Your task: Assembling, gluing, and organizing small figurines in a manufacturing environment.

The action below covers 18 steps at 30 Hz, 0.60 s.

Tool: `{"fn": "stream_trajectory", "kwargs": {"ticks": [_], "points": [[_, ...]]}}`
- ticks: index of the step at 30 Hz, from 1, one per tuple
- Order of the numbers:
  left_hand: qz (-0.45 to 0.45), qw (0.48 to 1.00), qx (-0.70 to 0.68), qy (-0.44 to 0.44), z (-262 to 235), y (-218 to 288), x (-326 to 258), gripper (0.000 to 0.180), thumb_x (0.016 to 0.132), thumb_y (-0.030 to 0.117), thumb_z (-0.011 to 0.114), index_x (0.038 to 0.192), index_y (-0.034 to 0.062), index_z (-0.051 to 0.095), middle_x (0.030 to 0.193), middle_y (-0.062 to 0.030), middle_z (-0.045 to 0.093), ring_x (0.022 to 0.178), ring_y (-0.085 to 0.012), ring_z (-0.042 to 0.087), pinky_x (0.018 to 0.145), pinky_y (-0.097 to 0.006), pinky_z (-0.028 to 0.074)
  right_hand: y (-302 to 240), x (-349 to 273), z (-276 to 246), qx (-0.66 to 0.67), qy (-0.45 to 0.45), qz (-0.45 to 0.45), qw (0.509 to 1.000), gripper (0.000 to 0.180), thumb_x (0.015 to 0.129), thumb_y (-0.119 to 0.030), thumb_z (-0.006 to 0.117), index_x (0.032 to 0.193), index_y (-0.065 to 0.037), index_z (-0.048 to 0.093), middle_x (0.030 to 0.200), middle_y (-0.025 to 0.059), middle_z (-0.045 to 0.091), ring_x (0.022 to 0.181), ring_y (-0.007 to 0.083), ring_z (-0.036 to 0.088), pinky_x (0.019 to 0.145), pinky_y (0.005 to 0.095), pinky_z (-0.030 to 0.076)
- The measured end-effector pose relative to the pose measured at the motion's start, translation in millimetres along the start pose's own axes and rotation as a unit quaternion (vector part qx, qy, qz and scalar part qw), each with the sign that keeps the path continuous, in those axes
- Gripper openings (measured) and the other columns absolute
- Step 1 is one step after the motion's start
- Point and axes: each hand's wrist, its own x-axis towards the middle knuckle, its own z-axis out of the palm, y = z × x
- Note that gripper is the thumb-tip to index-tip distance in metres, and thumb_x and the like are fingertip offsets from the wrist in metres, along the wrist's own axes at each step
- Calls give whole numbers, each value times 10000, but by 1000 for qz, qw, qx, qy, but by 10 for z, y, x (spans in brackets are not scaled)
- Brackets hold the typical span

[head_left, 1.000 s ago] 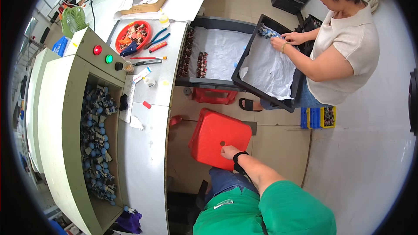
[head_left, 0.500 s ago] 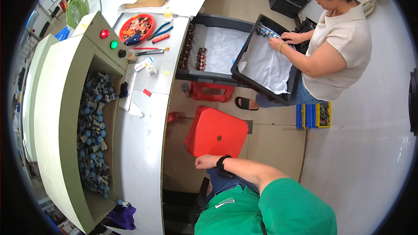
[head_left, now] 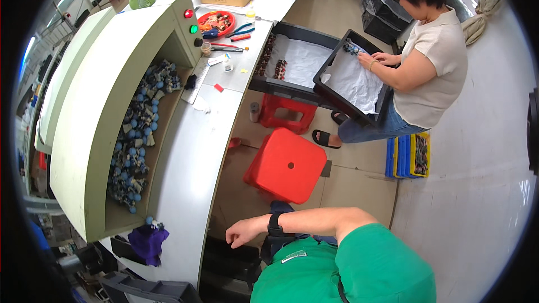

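Note:
My right hand (head_left: 247,231) hangs beside the bench edge, past the front of my green shirt (head_left: 314,269). Its fingers are loosely bent and a little apart, and I see nothing in them. A black strap (head_left: 275,225) circles that wrist. My left hand is out of view. Closest to the right hand is the grey bench top (head_left: 182,191). On it stands a pale green machine box (head_left: 106,106) with an open front, holding many blue-beaded dark pieces (head_left: 132,151). A purple cloth (head_left: 149,244) lies at the near end of the box.
A red stool (head_left: 286,163) stands ahead of me. Beyond, a co-worker (head_left: 429,67) handles beaded pieces in a tilted black tray (head_left: 359,106), resting against another tray (head_left: 281,87). Pliers (head_left: 238,30) and a red bowl (head_left: 231,27) sit on the bench. Blue and yellow bins (head_left: 401,160) stand right.
My right hand has swung left and down, closer to the bench edge, its fingers loosening. The view has shifted, showing more of the bench's near end. The co-worker's hands stay at the tray.

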Motion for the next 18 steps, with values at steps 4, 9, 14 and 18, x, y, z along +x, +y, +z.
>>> {"fn": "stream_trajectory", "kwargs": {"ticks": [4, 9, 14, 18], "points": [[76, 988, 133, -26, -389, 384, -204, 349, 954, 270, 492, 1163, 9, 593, 1144, -227, 598, 1038, -341, 575, 868, -413, 465, -244, -64, 183, -51, -76, -30, 995, 357, 818, -292, 665, 1056, -36, 594, 952, 109, 652, 917, 243, 614, 785, 355, 485], [152, 966, 206, -48, -153, -46, -141, 351, 955, 277, 486, 1156, 10, 593, 1136, -227, 598, 1023, -351, 578, 851, -426, 472, 170, -310, 78, -224, -127, 44, 965, 417, 787, -371, 666, 1042, -50, 593, 940, 144, 644, 919, 289, 612, 774, 393, 484], [151, 969, 184, -68, 41, -669, -11, 410, 987, 289, 375, 1153, -10, 601, 1109, -274, 595, 961, -451, 563, 825, -462, 460, 836, -1022, -127, -153, -99, 292, 939, 469, 802, -433, 650, 1068, -53, 585, 934, 139, 642, 864, 287, 621, 752, 388, 500], [98, 988, 121, -18, -121, 147, -244, 353, 964, 278, 452, 1066, -18, 615, 1078, -262, 605, 975, -407, 568, 848, -447, 454, 2042, -1563, -230, -90, 153, 368, 913, 507, 819, -439, 625, 1184, -93, 565, 1032, 156, 645, 952, 335, 627, 798, 409, 516]]}}
